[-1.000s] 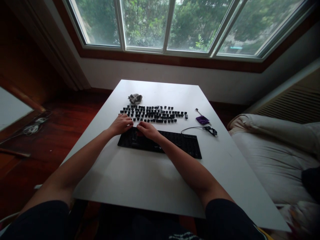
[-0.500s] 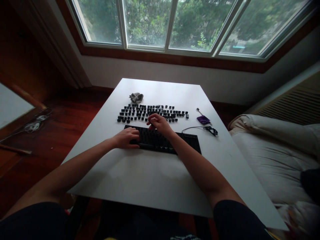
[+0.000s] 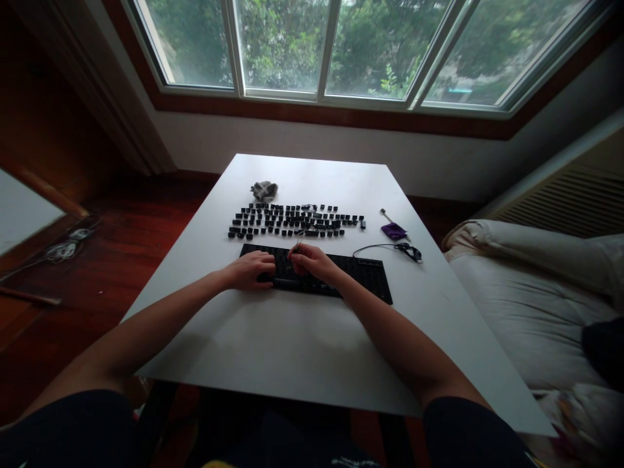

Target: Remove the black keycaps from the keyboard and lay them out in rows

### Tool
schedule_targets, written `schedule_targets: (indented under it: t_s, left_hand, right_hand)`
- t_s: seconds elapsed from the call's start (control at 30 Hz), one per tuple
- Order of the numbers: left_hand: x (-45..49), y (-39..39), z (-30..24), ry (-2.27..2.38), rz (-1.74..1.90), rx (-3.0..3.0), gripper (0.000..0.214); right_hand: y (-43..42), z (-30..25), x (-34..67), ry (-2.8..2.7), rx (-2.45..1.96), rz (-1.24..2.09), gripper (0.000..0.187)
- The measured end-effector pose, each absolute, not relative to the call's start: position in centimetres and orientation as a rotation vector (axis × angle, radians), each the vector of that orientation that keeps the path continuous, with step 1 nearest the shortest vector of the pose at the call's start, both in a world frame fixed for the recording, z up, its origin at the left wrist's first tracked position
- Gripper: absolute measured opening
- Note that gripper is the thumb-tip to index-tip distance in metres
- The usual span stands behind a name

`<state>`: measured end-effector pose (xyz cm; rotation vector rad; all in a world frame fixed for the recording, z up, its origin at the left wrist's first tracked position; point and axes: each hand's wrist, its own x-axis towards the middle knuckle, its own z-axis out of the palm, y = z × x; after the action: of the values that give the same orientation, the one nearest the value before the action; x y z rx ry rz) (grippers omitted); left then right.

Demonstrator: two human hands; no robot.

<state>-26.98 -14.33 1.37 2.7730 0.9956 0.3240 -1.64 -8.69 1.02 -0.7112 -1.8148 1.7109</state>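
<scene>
A black keyboard (image 3: 361, 276) lies on the white table in front of me. My left hand (image 3: 252, 270) grips its left end, fingers curled over the top and thumb along the front edge. Over the middle of the keyboard, my right hand (image 3: 312, 261) pinches a small tool with thin wire prongs (image 3: 300, 238) that point up and away; it looks like a wire keycap puller. Most of its handle is hidden by the fingers. Behind the keyboard, many loose black keycaps (image 3: 292, 220) stand in rows.
A crumpled grey cloth (image 3: 264, 191) lies behind the keycaps. On the right are a purple pouch or cloth (image 3: 394, 231), a small brush-like stick (image 3: 386, 214) and the coiled black cable (image 3: 408, 251). A pale sofa (image 3: 497, 305) stands beside the table's (image 3: 273, 351) right edge.
My right hand has come down from near the keycap rows to the keyboard's middle, and the wire prongs now show above its fingers. My left hand keeps its grip on the keyboard.
</scene>
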Motion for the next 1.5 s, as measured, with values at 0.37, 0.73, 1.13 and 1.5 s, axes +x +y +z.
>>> schedule_targets:
  t_s: [0.37,0.73,1.13,1.5]
  left_hand:
    - [-27.1,-14.7,1.4,0.996,0.322,2.819,0.023]
    - [-27.2,-14.7,0.9,0.983,0.337,2.816,0.022]
    - [-27.5,-14.9,0.1,0.994,0.389,2.8,0.03]
    - [-27.4,-15.6,0.1,1.034,0.364,2.821,0.03]
  right_hand:
    - [-10.0,0.3,-2.5,-1.859,-0.868,1.668,0.024]
    - [-8.8,0.6,-2.7,-1.92,-0.92,1.91,0.017]
    - [-13.4,2.3,-2.6,-2.624,-0.681,0.691,0.018]
    - [-13.2,-0.6,-1.4,-2.308,-0.801,0.799,0.02]
